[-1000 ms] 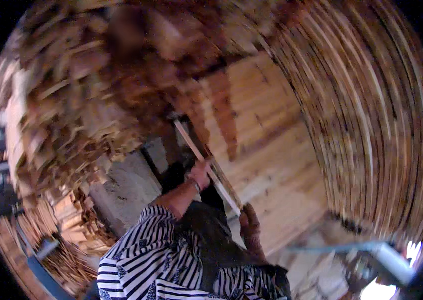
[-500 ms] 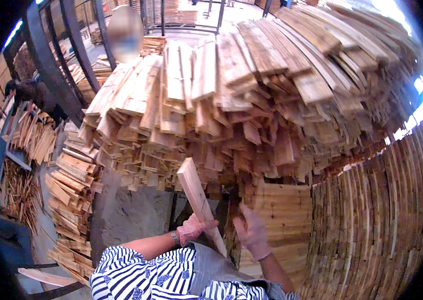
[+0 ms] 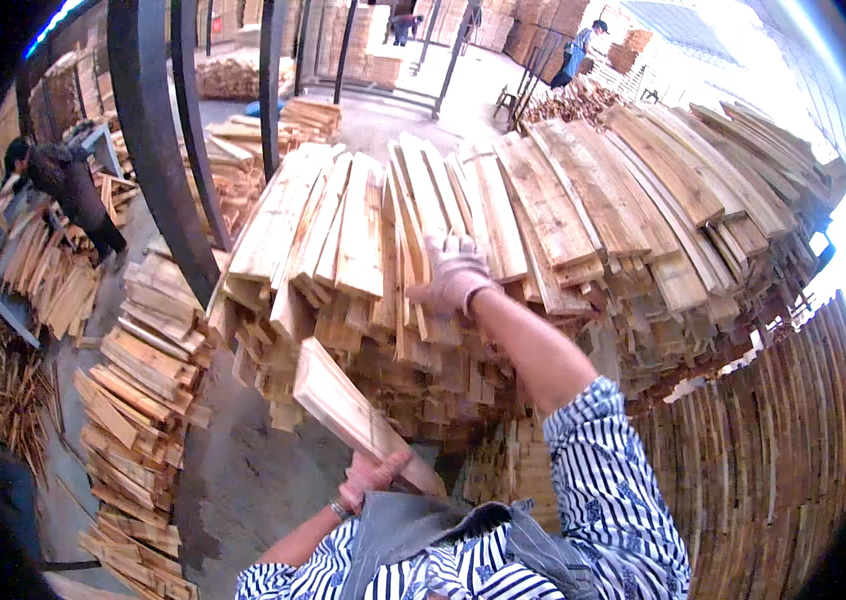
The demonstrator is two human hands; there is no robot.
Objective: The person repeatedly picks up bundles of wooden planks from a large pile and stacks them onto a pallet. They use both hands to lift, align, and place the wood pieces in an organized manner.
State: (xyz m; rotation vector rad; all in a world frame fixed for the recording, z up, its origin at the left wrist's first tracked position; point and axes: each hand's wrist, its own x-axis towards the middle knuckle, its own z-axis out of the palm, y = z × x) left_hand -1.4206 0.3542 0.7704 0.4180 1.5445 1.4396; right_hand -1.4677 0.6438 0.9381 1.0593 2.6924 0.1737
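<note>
Rough pale wood plank (image 3: 358, 415) & stack (image 3: 543, 220); knit cloth glove, right hand (image 3: 456, 274).

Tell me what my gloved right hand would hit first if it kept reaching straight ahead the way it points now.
The right hand already lies at the big heap of pale rough-sawn wooden slats. Straight on, it would probably meet the upright-edged slats just beyond its fingertips, though depth is hard to judge.

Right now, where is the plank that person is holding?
In the head view the plank sits low and left of centre, gripped at its near end by the left hand, just below the big woodpile.
</note>
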